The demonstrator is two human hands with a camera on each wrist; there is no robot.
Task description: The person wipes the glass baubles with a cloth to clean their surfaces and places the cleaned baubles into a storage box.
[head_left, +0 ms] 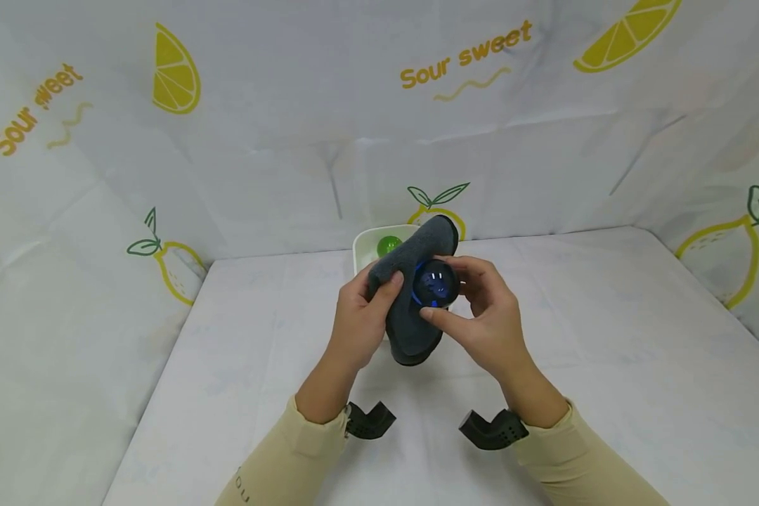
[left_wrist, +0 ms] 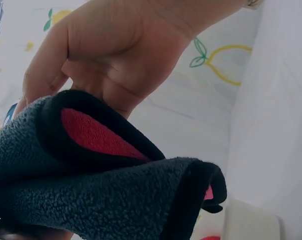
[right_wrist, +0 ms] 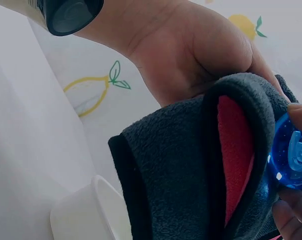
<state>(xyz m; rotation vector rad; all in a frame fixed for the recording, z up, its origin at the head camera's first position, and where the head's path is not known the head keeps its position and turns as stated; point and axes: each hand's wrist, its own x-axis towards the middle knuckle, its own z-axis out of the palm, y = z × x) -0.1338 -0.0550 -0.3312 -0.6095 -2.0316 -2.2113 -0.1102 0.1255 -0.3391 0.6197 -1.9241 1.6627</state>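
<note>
My left hand (head_left: 363,320) grips a folded cloth (head_left: 411,341), dark grey with black edging. A red inner side (right_wrist: 236,155) of the cloth shows in the fold in both wrist views. Between the thumb and fingers of my right hand (head_left: 496,327) is a shiny, see-through blue ball (head_left: 436,284), held up against the cloth. A lighter blue raised or inner shape (right_wrist: 300,150) shows on the ball in the right wrist view. Both hands are raised in front of me, close together. The cloth hides part of the left fingers.
Behind the hands stands a white container (head_left: 358,247), partly covered by the cloth, with a green ball (head_left: 389,245) in it. A white cloth with printed lemons covers the table (head_left: 259,351) and the wall behind. Each wrist wears a black camera (head_left: 370,420).
</note>
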